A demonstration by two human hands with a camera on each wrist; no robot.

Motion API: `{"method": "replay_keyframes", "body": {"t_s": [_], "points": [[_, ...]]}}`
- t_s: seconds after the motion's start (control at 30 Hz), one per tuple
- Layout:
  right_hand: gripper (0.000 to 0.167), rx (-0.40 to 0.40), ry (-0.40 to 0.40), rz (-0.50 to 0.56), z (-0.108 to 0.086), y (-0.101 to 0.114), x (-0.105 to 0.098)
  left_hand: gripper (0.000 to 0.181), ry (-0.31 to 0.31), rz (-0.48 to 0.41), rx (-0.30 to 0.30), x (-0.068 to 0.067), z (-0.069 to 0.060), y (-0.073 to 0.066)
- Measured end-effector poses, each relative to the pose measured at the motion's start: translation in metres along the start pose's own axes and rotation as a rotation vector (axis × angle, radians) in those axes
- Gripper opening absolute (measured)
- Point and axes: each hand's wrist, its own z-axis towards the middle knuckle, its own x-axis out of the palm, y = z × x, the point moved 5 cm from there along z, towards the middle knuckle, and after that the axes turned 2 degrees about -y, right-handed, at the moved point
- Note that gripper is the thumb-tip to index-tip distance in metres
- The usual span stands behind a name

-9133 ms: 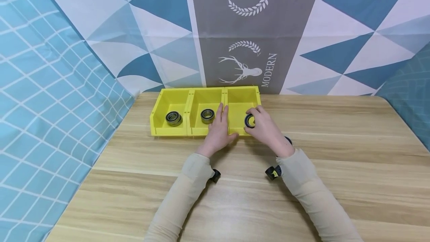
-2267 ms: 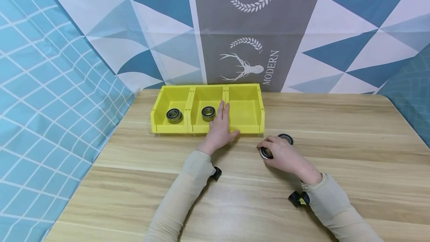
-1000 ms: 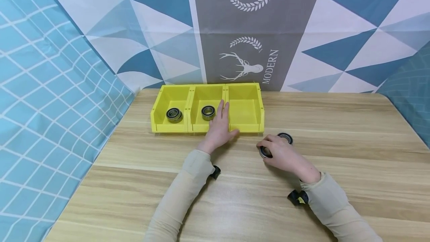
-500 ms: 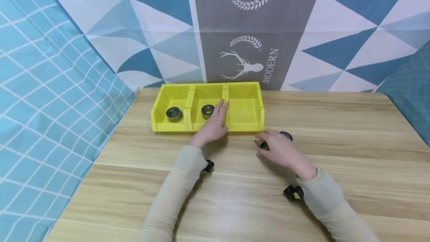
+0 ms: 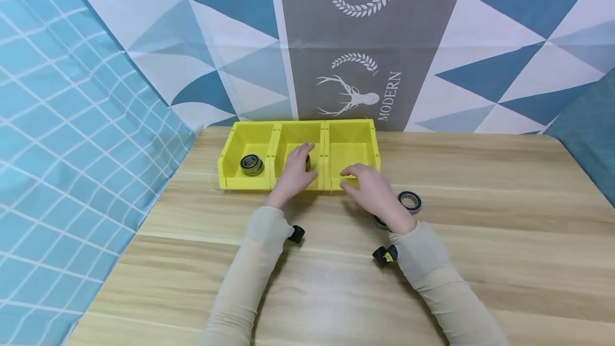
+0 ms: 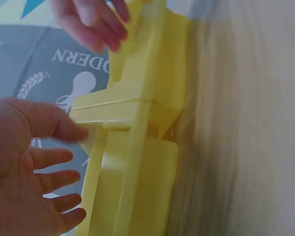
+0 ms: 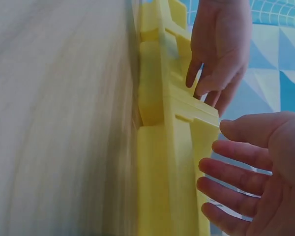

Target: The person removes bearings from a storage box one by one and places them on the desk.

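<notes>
My left hand [image 5: 293,174] hovers over the middle bin of a row of yellow bins [image 5: 353,182], fingers loosely bent and holding nothing. A bearing [image 5: 308,162] in that bin is mostly hidden behind it. My right hand [image 5: 370,191] is over the front of the right bin, thumb and fingers apart, with nothing between them; the right wrist view shows its spread fingers [image 7: 233,172]. On the table, one bearing [image 5: 410,202] lies flat beside the right wrist, and another [image 5: 379,222] is partly covered by it. Stacked bearings [image 5: 251,164] sit in the left bin.
The bins stand near the back of the wooden table [image 5: 317,292], against a patterned backdrop [image 5: 355,68]. A blue gridded cloth [image 5: 72,148] hangs at the left side. Black wrist cameras [image 5: 386,255] sit under both forearms.
Earlier, my right hand took a bearing from the right bin to the table. Since then it has let go and moved back up-left to that bin. My left hand has shifted left over the middle bin.
</notes>
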Motion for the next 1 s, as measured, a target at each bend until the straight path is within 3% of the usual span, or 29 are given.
{"method": "replay_keyframes", "body": {"t_s": [0.2,0.47,0.7,1.0], "points": [[0.028,0.013,-0.001,0.007,0.004,-0.002,0.011,0.062,-0.028,-0.038,-0.070,0.002,0.001,0.009],[0.032,0.041,0.020,-0.024,0.015,-0.007,0.023,0.063,-0.056,0.018,-0.137,0.002,0.004,0.020],[0.034,0.097,0.010,-0.040,0.018,-0.009,0.029,0.066,-0.038,0.034,-0.184,0.005,0.007,0.023],[0.032,0.117,0.006,-0.052,0.018,-0.007,0.030,0.067,0.007,0.152,-0.189,0.009,0.012,0.023]]}}
